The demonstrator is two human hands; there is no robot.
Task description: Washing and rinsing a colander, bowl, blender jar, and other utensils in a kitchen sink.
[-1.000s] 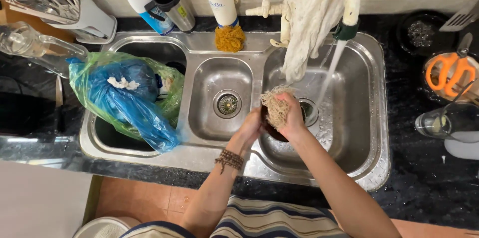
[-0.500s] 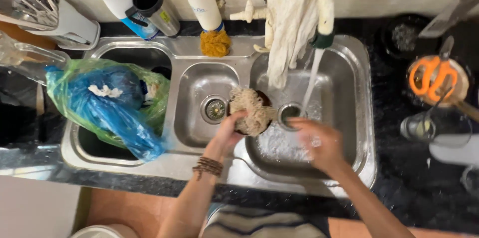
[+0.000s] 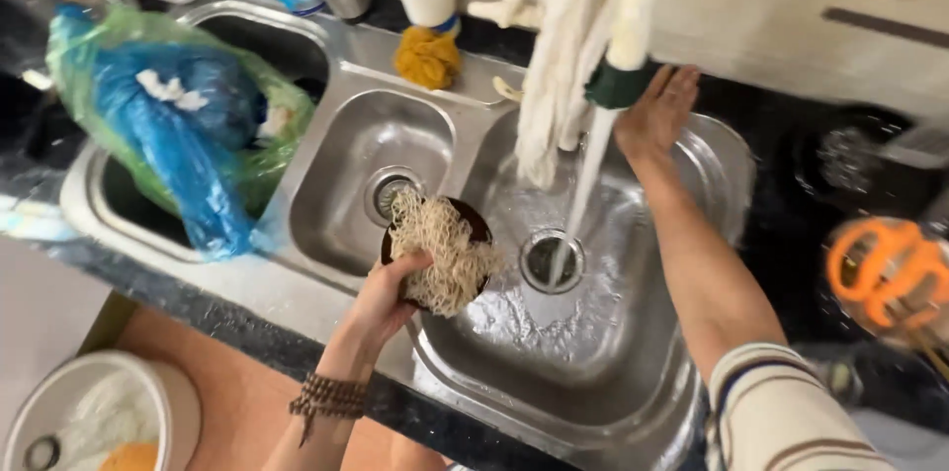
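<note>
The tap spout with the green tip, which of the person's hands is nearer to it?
Right. The right hand reaches up just beside the tap spout, while the left hand is lower, holding the dark bowl and fibrous scrubber.

Sink [image 3: 633, 402]: bare silver steel; counter [image 3: 791, 263]: black w/ pale speckle; scrubber [image 3: 445, 254]: pale tan over a dark brown bowl [image 3: 476, 230]; bag [image 3: 168, 135]: blue inside translucent green, white scraps on top. Cloth [image 3: 563, 66] on tap: off-white; tap collar [image 3: 618, 85]: dark green; 2nd scrubber [image 3: 427, 56]: mustard yellow; scissors [image 3: 885, 268]: orange handles. Sleeve [image 3: 791, 422]: white w/ navy + brown stripes; bracelet [image 3: 326, 397]: brown beads.
</note>
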